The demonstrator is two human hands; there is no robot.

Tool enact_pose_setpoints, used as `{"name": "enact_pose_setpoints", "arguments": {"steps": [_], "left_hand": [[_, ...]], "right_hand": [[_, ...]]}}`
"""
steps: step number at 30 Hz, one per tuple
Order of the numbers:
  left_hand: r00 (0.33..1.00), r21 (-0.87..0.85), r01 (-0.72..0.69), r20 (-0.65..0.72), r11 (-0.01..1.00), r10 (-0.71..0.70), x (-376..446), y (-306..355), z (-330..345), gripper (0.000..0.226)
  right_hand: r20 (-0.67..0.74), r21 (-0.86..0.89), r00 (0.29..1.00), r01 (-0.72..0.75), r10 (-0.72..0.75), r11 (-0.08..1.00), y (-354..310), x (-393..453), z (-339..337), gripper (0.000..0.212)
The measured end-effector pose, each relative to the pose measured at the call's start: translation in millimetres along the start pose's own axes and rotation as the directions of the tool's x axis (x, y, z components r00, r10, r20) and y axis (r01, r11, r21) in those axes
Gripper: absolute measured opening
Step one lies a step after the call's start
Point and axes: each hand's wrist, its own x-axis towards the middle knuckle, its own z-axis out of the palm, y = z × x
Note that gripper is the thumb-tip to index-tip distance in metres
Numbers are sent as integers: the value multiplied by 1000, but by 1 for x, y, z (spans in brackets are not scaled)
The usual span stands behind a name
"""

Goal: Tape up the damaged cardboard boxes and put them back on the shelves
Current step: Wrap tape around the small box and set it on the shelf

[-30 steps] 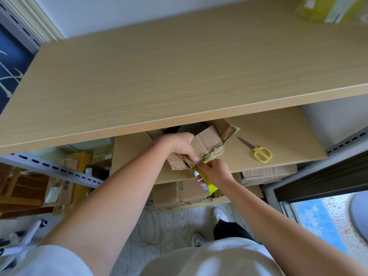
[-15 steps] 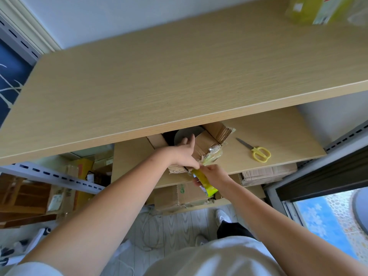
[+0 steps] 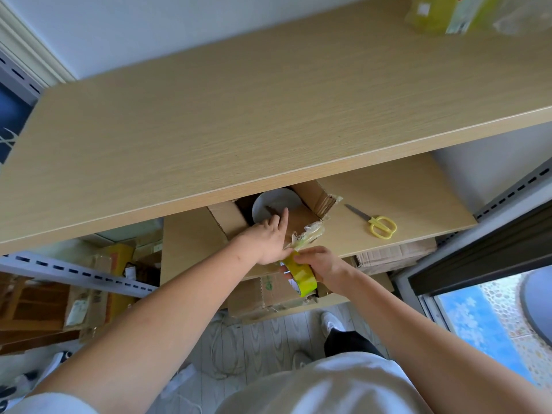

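An open cardboard box [image 3: 227, 216] with torn flaps sits on the middle shelf [image 3: 403, 189], half hidden under the upper shelf board [image 3: 239, 130]; a white plate [image 3: 277, 201] shows inside it. My left hand [image 3: 268, 237] lies flat with straight fingers on the box's front flap, pressing it down. My right hand [image 3: 319, 261] grips a roll of yellow tape [image 3: 300, 274] just in front of the shelf edge. A crumpled strip of tape [image 3: 310, 234] clings to the flap's torn corner.
Yellow-handled scissors [image 3: 379, 224] lie on the middle shelf to the right of the box. Other cardboard boxes [image 3: 268, 294] stand on the shelf below. A yellow package [image 3: 442, 13] sits on the upper shelf at far right. Cables lie on the floor.
The front flap, which my left hand pinched upright, now lies folded down under my flat left hand, showing the white plate. My right hand with the tape roll stays at the shelf edge.
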Motion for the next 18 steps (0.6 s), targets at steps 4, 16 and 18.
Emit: {"name": "enact_pose_setpoints", "arguments": {"steps": [4,16,18], "left_hand": [[1000,-12,2,18,1000,-1,-1,5,-1,84],[942,-148,138,-286,979,-176,-22,2,3,108],[777,-268,0,-607,963,-169,-40,15,8,69]], "right_hand": [[-14,-4,1000,22,-22,1000,3,4,-3,16],[-329,-943,616,-181,-716,278,-30,-26,-72,22],[-390,-920,632,-292,-670,261,-42,-26,-96,26]]}}
